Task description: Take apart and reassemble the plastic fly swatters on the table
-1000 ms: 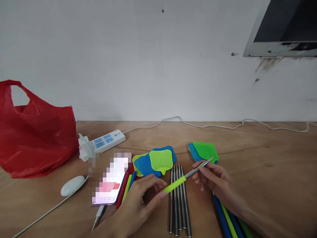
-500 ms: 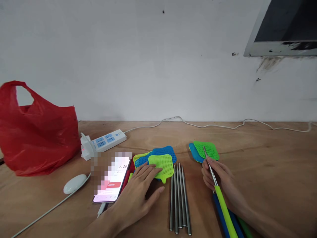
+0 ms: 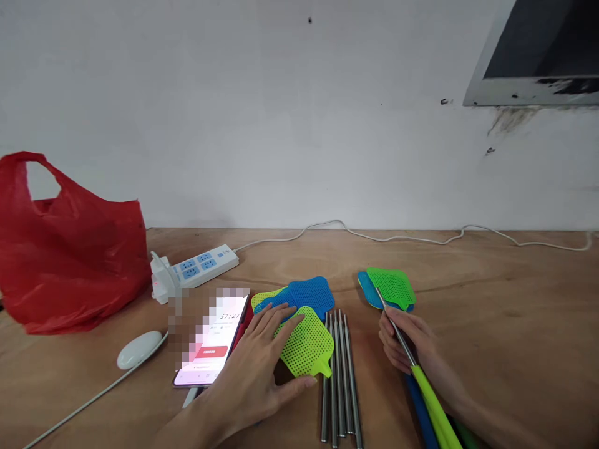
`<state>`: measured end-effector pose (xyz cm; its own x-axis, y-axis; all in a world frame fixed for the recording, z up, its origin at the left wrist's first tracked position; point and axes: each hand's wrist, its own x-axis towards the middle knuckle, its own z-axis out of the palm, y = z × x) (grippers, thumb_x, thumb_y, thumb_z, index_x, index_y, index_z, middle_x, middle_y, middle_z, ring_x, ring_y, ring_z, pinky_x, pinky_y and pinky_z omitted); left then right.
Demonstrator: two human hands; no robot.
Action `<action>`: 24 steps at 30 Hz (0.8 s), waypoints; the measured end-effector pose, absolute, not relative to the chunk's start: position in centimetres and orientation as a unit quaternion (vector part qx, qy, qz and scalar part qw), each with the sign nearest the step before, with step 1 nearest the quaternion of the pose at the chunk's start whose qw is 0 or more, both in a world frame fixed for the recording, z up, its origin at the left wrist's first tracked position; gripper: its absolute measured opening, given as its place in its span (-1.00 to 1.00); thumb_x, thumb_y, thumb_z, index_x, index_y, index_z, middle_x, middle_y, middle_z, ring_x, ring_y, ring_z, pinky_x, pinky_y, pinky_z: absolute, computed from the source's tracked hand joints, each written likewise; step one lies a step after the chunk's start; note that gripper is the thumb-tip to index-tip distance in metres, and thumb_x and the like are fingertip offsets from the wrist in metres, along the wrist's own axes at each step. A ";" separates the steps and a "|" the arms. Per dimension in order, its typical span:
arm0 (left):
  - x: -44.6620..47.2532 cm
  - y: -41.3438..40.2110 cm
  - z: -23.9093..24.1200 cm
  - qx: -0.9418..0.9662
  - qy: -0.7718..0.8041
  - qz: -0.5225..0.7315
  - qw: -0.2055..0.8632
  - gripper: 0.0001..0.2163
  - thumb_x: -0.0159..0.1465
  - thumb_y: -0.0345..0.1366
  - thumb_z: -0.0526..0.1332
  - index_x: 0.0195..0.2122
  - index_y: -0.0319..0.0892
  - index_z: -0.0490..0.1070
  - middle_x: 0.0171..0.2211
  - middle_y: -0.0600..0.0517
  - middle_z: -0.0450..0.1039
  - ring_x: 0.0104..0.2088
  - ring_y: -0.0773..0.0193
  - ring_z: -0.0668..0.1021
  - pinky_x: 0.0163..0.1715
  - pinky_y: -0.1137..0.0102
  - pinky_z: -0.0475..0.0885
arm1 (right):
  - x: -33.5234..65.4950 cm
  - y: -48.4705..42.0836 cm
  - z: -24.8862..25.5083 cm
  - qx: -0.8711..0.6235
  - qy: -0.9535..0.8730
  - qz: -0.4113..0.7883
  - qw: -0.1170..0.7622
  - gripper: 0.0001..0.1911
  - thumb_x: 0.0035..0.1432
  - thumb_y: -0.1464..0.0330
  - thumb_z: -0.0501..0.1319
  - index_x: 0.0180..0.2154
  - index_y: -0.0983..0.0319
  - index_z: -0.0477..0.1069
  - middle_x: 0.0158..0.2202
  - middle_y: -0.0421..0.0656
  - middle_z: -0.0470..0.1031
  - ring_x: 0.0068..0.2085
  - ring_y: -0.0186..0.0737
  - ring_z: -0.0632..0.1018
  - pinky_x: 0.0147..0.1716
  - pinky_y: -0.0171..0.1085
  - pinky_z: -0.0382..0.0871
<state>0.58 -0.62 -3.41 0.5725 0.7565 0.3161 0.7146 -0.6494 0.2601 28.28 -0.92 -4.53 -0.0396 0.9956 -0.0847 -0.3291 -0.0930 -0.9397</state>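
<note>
My left hand (image 3: pixel 262 355) has its fingers over the left edge of a yellow-green fly swatter head (image 3: pixel 306 342), a perforated plastic paddle, and its thumb at the neck. Blue swatter heads (image 3: pixel 313 296) and another yellow-green one lie behind it, partly covered. In my right hand (image 3: pixel 412 346) is a telescopic fly swatter handle (image 3: pixel 397 335), a metal rod with a yellow-green grip, its bare thin tip pointing up and left. Just beyond that tip lie a green swatter head (image 3: pixel 392 285) and a blue one. Several metal rods (image 3: pixel 339 380) lie side by side between my hands.
A lit phone (image 3: pixel 213 343) lies left of my left hand, partly blurred out. Behind it are a white power strip (image 3: pixel 206 265) and its cable along the wall. Further left are a white oval device (image 3: pixel 139 350) and a red plastic bag (image 3: pixel 75 262). Blue and green handles lie under my right wrist.
The yellow-green swatter head has come toward me and turned, its neck now pointing to the lower right near my left thumb. The rod in my right hand has tilted further left.
</note>
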 end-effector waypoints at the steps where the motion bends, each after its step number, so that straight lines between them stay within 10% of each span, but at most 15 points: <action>1: 0.5 -0.6 -3.5 0.885 0.418 0.199 0.050 -0.29 0.22 0.07 0.30 0.33 -0.06 0.14 0.29 -0.19 0.25 0.27 -0.24 0.30 0.18 -0.21 0.26 | 28.3 -0.9 -4.6 -0.427 -0.389 0.604 0.549 -0.52 0.11 -0.01 0.30 -0.56 0.20 0.26 -0.69 -0.38 0.11 -0.70 -0.49 0.06 -0.75 -0.42 -0.04; 13: 0.9 -0.6 -3.1 0.856 0.453 0.229 0.096 -0.30 0.12 0.04 0.39 0.22 -0.12 0.24 0.16 -0.20 0.38 0.18 -0.25 0.39 0.14 -0.18 0.32 | 28.5 -0.7 -4.5 -0.418 -0.429 0.610 0.519 -0.49 0.17 -0.07 0.20 -0.55 0.17 0.20 -0.76 -0.37 0.17 -0.77 -0.49 0.06 -0.80 -0.43 -0.12; 24: 0.8 -0.8 -2.5 0.797 0.489 0.290 0.207 -0.38 0.21 0.02 0.34 0.20 0.02 0.11 0.16 -0.12 0.32 0.15 -0.14 0.39 0.04 -0.03 0.40 | 28.3 -2.6 -2.8 -0.378 -0.569 0.695 0.223 -0.55 0.25 -0.02 0.15 -0.20 0.24 0.48 -0.82 -0.42 0.20 -0.82 -0.50 0.08 -0.82 -0.47 -0.16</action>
